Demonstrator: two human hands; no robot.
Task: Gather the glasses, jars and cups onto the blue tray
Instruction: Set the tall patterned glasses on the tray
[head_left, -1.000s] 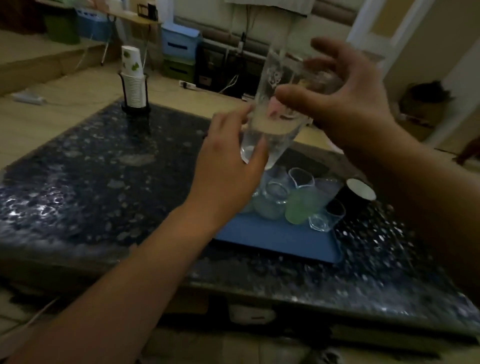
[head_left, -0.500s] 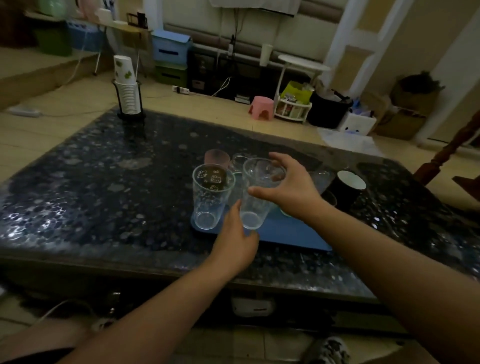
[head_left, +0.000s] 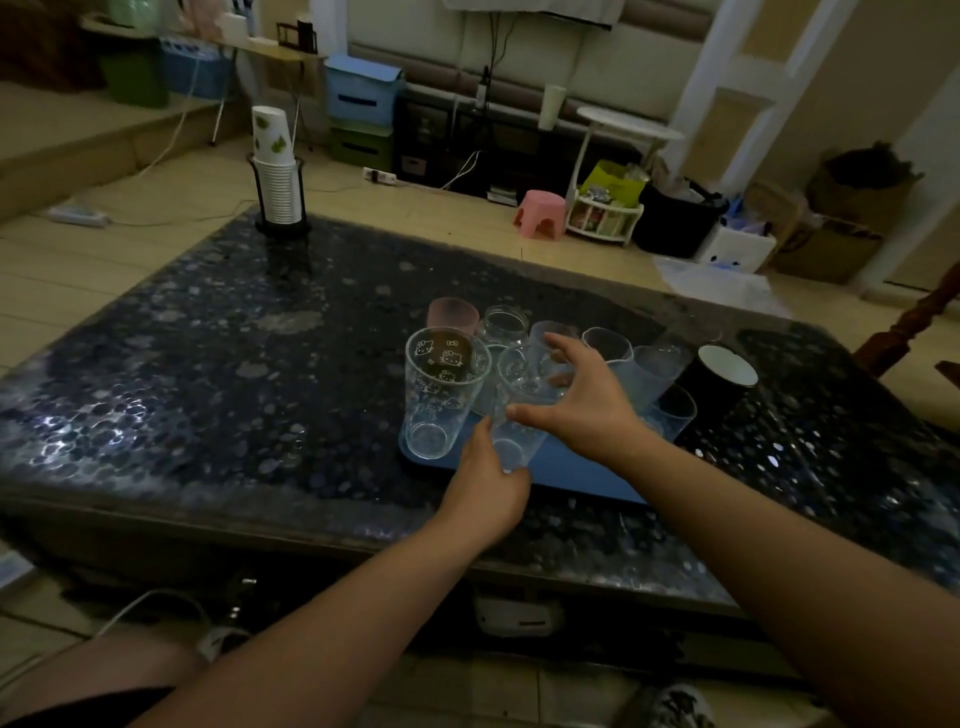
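Note:
A blue tray (head_left: 576, 475) lies on the dark speckled table (head_left: 208, 374). A tall clear glass with cat prints (head_left: 441, 397) stands at the tray's front left. Beside it stands a second clear glass (head_left: 519, 415); my right hand (head_left: 582, 402) grips its upper part and my left hand (head_left: 485, 483) touches its base. Behind them stand a pink cup (head_left: 453, 315), a glass jar (head_left: 503, 327) and several more clear glasses (head_left: 654, 371). A black cup (head_left: 719, 376) stands at the tray's right edge.
A holder with stacked paper cups (head_left: 275, 176) stands at the table's far left corner. Beyond the table are a pink stool (head_left: 543, 213), storage boxes and a small rack. A wooden chair (head_left: 919, 322) stands at the right.
Both hands have brought the clear glass down from in front of the camera and stood it on the tray beside the printed glass; since half a second ago they have barely moved.

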